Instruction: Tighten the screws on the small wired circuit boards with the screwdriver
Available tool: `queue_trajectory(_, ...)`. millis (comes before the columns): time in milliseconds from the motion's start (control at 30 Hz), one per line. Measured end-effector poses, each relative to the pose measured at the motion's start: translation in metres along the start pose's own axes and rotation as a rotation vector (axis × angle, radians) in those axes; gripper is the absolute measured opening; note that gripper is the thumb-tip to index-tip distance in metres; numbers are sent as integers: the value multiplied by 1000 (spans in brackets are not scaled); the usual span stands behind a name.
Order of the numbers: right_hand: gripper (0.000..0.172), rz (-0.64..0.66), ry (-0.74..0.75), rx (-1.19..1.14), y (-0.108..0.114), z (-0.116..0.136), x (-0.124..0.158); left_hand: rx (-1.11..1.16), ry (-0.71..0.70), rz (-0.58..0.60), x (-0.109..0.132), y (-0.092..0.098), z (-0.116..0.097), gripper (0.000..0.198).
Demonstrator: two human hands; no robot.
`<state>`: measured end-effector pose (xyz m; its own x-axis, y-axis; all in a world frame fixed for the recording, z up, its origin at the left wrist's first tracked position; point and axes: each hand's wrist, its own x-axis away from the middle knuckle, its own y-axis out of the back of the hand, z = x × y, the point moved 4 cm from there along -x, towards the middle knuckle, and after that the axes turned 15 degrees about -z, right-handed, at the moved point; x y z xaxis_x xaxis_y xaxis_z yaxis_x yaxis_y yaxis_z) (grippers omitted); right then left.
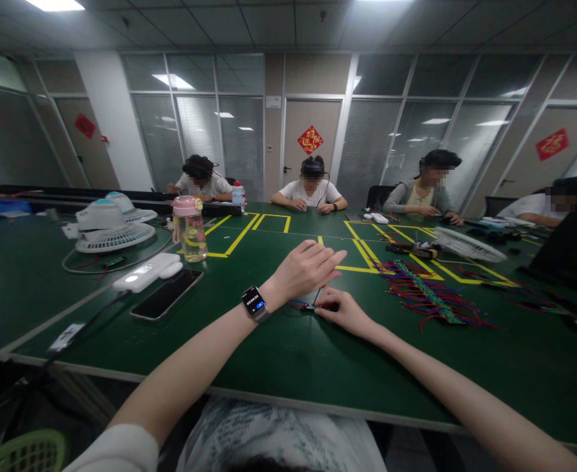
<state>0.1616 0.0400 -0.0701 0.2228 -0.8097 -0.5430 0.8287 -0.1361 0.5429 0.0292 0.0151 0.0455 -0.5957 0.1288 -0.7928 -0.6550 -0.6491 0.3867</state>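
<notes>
My left hand (305, 269), with a smartwatch (254, 303) on its wrist, hovers over the green table (293, 354), fingers stretched forward and slightly apart, empty. Just below it my right hand (342, 311) rests on the table, thumb and fingers pinched on a small dark connector with red and blue wires (313, 306). To the right lies a long pile of red, blue and green wired connectors (423, 295).
A black phone (166, 295), a white power bank (147, 271), a pink-lidded bottle (189, 229) and two white fans (109, 229) stand at the left. Several other people sit at the far side. Yellow tape (362, 252) marks the table. A green basket (23, 452) is below left.
</notes>
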Motion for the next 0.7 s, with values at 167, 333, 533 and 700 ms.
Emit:
queue_trajectory(167, 14, -4, -26, -9, 0, -1, 0, 5, -6, 3, 0, 1, -1, 31)
queue_trajectory(333, 14, -3, -22, -13, 0, -2, 0, 20, 8, -10, 0, 1, -2, 35)
queue_trajectory(533, 14, 1, -11, -11, -1, -3, 0, 6, -31, -18, 0, 1, -1, 34)
queue_trajectory(700, 14, -9, -2, 10, -1, -4, 0, 20, -25, -28, 1, 1, -3, 31)
